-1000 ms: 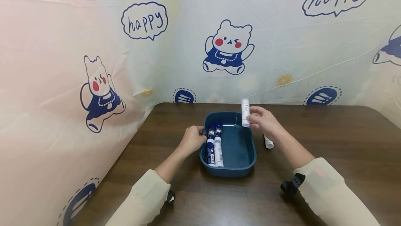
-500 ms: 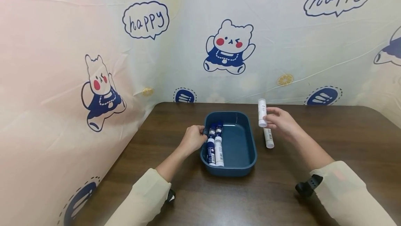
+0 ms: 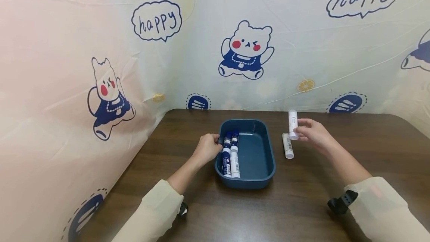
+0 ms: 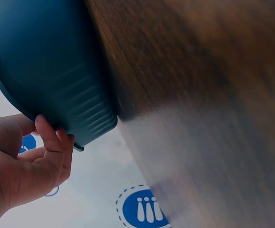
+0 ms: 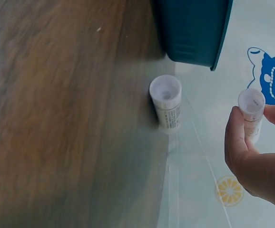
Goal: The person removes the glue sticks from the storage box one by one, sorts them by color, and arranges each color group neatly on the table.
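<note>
At the left side of the blue-green plastic box [image 3: 256, 184], my left hand [image 3: 205, 148] grips the rim between thumb and fingers. In the left wrist view those fingers curl against the box wall [image 4: 56, 61]. My right hand [image 3: 315, 134] pinches a white glue stick [image 3: 293, 123] upright, right of the box and above the table. Just left of and below it, a second white glue stick [image 3: 287, 147] lies on the table. The right wrist view shows the round end of the held glue stick [image 5: 251, 102] between thumb and finger.
Several glue sticks lie in two columns along the box's left side, among them a dark blue one [image 3: 226, 164] and a white one [image 3: 234, 165]. A brown wooden table [image 3: 235, 216] carries the box. Behind it hangs a printed cloth [image 3: 208, 63].
My right hand has carried the glue stick rightward, from over the box's back right corner to beside the lying one, which now shows fully. My left hand stays at the rim.
</note>
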